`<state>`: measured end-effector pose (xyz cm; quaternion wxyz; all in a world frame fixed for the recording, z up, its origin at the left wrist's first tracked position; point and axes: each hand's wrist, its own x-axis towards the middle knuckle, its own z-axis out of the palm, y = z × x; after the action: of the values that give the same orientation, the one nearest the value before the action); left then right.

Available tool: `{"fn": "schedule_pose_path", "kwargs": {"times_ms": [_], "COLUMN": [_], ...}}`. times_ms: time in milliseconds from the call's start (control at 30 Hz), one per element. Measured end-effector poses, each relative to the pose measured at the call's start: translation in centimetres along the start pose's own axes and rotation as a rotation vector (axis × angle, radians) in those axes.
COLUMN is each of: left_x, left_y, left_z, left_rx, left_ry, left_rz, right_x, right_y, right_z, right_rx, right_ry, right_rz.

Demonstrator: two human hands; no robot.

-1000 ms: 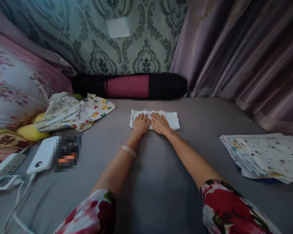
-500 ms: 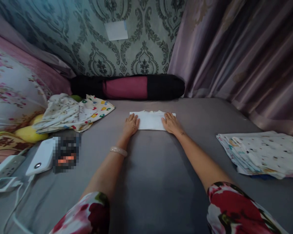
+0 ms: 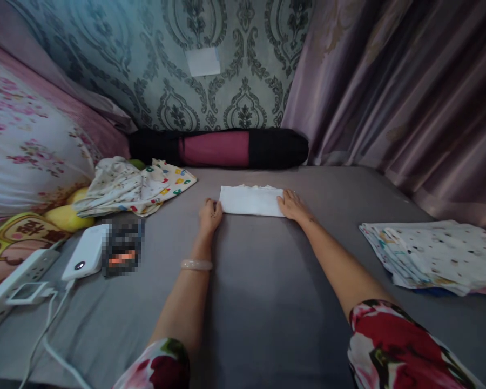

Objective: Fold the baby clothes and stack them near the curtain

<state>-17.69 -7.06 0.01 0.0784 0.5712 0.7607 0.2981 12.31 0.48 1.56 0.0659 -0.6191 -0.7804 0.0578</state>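
Note:
A white folded cloth point(image 3: 251, 200) lies flat on the grey bed sheet point(image 3: 259, 292) in front of me. At the cloth's left end rests my left hand point(image 3: 210, 214), its fingers curled at the edge. My right hand point(image 3: 291, 205) lies at the cloth's right end, fingers flat on the sheet and touching the edge. A pale bangle point(image 3: 196, 265) circles my left wrist.
A stack of folded patterned cloths point(image 3: 433, 251) lies at the right. A loose heap of patterned cloths point(image 3: 135, 185) lies at the left, with a power bank point(image 3: 85, 259), a power strip point(image 3: 12, 289) and cable nearer me. A black and maroon bolster point(image 3: 218, 148) lines the wall.
My hands have slid apart from the middle of the white cloth to its two ends. The cloth now looks flatter and narrower.

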Motion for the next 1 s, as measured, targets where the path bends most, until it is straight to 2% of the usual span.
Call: {"fn": "schedule_pose_path", "kwargs": {"times_ms": [167, 367, 567, 767, 867, 1000], "left_x": [-1.0, -0.6, 0.0, -0.3, -0.6, -0.6], "left_y": [-0.6, -0.6, -0.6, -1.1, -1.4, -1.4], "left_z": [-0.9, -1.0, -1.3, -2.1, -2.4, -2.4], "left_rx": [-0.038, -0.092, -0.155, -0.014, 0.052, 0.08], "left_ry": [-0.033, -0.066, -0.07, 0.005, 0.025, -0.005], "left_rz": [0.0, 0.007, 0.108, 0.219, 0.208, 0.177], "right_x": [0.1, 0.3, -0.1, -0.1, 0.0, -0.1], "right_y": [-0.3, -0.2, -0.3, -0.2, -0.3, -0.4], "right_z": [0.2, 0.7, 1.1, 1.1, 1.1, 1.1], "right_rx": [0.026, 0.059, 0.037, 0.025, 0.043, 0.078], "right_ry": [0.024, 0.044, 0.104, 0.115, 0.098, 0.089], "right_rz": [0.014, 0.032, 0.017, 0.009, 0.028, 0.058]}}
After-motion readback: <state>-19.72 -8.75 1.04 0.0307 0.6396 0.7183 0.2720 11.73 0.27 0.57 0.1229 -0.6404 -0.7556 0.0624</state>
